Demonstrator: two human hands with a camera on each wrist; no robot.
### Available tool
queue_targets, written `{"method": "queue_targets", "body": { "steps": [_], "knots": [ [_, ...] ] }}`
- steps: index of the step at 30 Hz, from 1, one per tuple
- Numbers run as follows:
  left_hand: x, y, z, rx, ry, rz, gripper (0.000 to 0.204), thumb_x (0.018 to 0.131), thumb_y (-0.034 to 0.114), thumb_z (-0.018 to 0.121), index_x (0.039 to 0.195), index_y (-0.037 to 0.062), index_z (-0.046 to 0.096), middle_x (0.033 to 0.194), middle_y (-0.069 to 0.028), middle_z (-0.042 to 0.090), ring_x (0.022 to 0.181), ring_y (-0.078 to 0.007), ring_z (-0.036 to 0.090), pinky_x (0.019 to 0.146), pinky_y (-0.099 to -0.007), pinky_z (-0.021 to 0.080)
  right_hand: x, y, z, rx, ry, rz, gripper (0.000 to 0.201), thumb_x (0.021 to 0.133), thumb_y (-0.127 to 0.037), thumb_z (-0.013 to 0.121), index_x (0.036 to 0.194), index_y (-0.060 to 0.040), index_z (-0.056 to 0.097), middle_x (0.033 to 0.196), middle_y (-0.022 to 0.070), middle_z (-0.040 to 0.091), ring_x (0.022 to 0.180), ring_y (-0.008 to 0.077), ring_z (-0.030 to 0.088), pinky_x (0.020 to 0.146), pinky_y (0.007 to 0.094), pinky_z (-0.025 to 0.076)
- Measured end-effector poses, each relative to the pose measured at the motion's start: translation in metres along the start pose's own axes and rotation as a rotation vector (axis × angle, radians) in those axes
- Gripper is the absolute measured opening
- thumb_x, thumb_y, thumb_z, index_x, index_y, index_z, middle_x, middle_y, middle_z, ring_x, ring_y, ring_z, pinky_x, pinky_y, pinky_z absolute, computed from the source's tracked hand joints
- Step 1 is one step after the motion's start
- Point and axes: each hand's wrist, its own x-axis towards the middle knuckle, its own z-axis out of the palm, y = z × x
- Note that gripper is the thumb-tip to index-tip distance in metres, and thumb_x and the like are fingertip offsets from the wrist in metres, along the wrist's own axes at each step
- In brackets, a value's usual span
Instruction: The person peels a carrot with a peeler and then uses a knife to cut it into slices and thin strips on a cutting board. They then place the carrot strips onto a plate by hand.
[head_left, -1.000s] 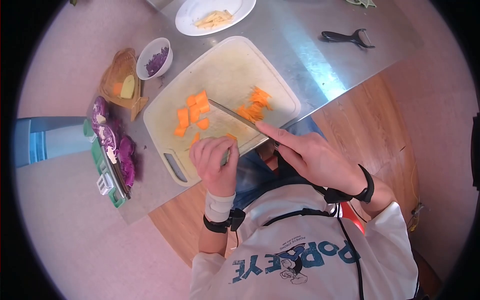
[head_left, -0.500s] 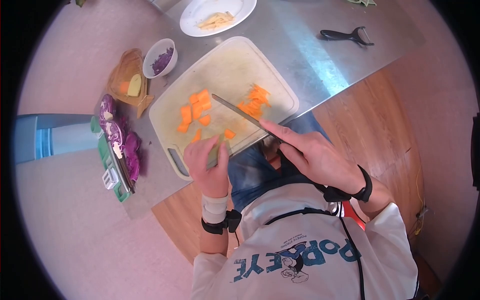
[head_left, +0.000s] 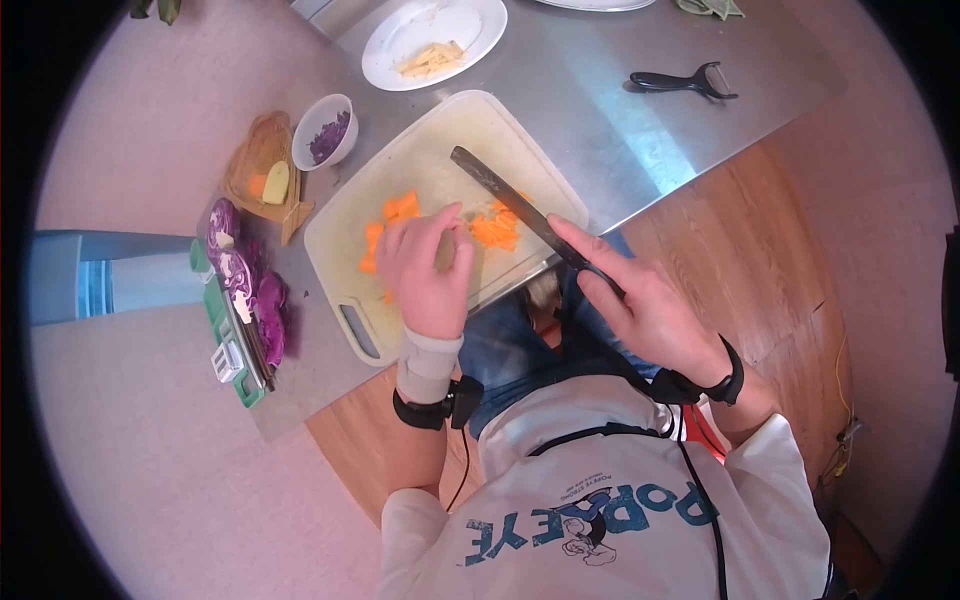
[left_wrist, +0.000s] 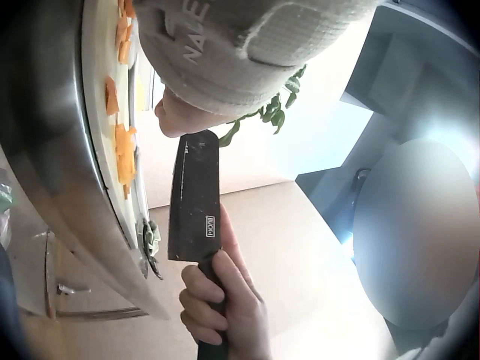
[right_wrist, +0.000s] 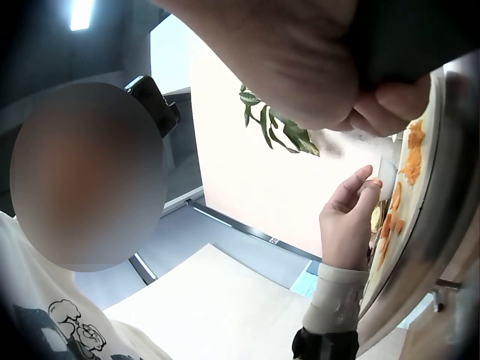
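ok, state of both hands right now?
Left hand: closed in a pinch at the fingertips, apparently on a small orange piece.
Right hand: closed round the handle of the knife.

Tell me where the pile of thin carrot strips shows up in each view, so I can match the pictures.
Head: carrot strips slightly above centre, by the knife.
Left wrist: carrot strips toward the left, near mid-height.
Right wrist: carrot strips toward the right, near mid-height.
Shared landmark: the pale cutting board under them.
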Motion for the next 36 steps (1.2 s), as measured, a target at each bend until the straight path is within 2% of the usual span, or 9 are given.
{"method": "queue_targets", "body": {
  "steps": [6,10,14,16,21,24,28,34,36],
  "knots": [
    [0.004,-0.004,-0.002,0.054,-0.05,-0.027,0.019,0.09,0.012,0.079,0.109,0.0095,0.078,0.091,-0.0037,0.071,0.091,-0.0263,0.06,0.097,-0.0422,0.044,-0.003,0.009,-0.001,-0.019,-0.035,0.025,0.059,0.108,-0.004,0.051,0.164,-0.0209,0.042,0.067,0.0107,0.065,0.056,0.0204,0.068,0.061,0.0345,0.057],
    [-0.005,0.0,-0.009,0.08,-0.091,-0.025,0.019,0.093,0.007,0.073,0.112,0.0077,0.077,0.095,-0.0068,0.072,0.097,-0.0272,0.061,0.102,-0.0438,0.043,-0.002,0.02,0.01,-0.146,0.018,-0.114,0.063,0.103,-0.005,0.059,0.162,-0.0216,0.047,0.068,0.0111,0.064,0.055,0.0247,0.065,0.056,0.0375,0.055],
    [-0.016,0.015,-0.016,-0.026,0.099,-0.053,0.027,0.093,0.002,0.065,0.119,0.006,0.074,0.12,-0.013,0.068,0.114,-0.0321,0.06,0.11,-0.0456,0.04,-0.007,0.01,0.01,-0.579,-0.073,-0.154,0.065,0.098,-0.005,0.066,0.159,-0.0208,0.052,0.074,0.0054,0.066,0.063,0.0211,0.069,0.058,0.034,0.055],
    [-0.017,0.022,-0.024,0.016,0.19,-0.068,0.029,0.092,0.001,0.062,0.119,0.0058,0.073,0.128,-0.0147,0.065,0.12,-0.0346,0.059,0.111,-0.0464,0.039,-0.008,0.013,0.013,-0.613,-0.066,-0.185,0.069,0.093,-0.005,0.069,0.158,-0.0199,0.054,0.07,0.0026,0.062,0.059,0.0185,0.066,0.053,0.033,0.052],
    [-0.006,0.033,-0.036,0.194,-0.08,0.212,0.03,0.078,0.008,0.065,0.108,0.0102,0.072,0.144,-0.0155,0.059,0.136,-0.0426,0.048,0.119,-0.064,0.025,-0.008,0.01,0.014,-0.688,-0.078,-0.236,0.07,0.086,-0.005,0.071,0.154,-0.0159,0.058,0.074,0.0006,0.064,0.061,0.0157,0.066,0.053,0.0319,0.052],
    [-0.001,0.035,-0.027,0.188,-0.188,0.2,0.025,0.076,0.012,0.066,0.1,0.0103,0.072,0.147,-0.0149,0.058,0.139,-0.0438,0.046,0.122,-0.0695,0.017,-0.009,0.012,0.017,-0.716,-0.071,-0.263,0.069,0.084,-0.007,0.071,0.152,-0.0153,0.06,0.073,0.0002,0.063,0.062,0.0152,0.066,0.052,0.0305,0.051],
    [0.004,0.035,-0.017,0.195,-0.22,0.201,0.019,0.077,0.011,0.065,0.095,0.0087,0.072,0.146,-0.015,0.058,0.14,-0.0442,0.046,0.123,-0.0714,0.015,-0.01,0.016,0.019,-0.714,-0.038,-0.278,0.068,0.084,-0.008,0.072,0.151,-0.0152,0.062,0.073,-0.0001,0.062,0.062,0.0154,0.066,0.052,0.0304,0.05],
    [0.01,0.025,-0.008,0.244,-0.249,0.193,0.028,0.083,0.01,0.061,0.107,0.0066,0.075,0.147,-0.0164,0.057,0.14,-0.0437,0.046,0.123,-0.0705,0.015,-0.01,0.014,0.019,-0.731,-0.045,-0.274,0.065,0.084,-0.008,0.072,0.148,-0.0132,0.064,0.072,0.0,0.061,0.061,0.0159,0.065,0.051,0.0315,0.048],
    [0.009,0.027,-0.014,0.154,-0.203,0.139,0.031,0.086,0.011,0.06,0.113,0.0053,0.076,0.148,-0.0155,0.056,0.14,-0.0425,0.047,0.124,-0.0666,0.016,-0.011,0.01,0.017,-0.687,-0.063,-0.23,0.066,0.087,-0.008,0.065,0.151,-0.0192,0.061,0.075,0.0065,0.057,0.06,0.0213,0.067,0.052,0.0347,0.051]
  ]
}}
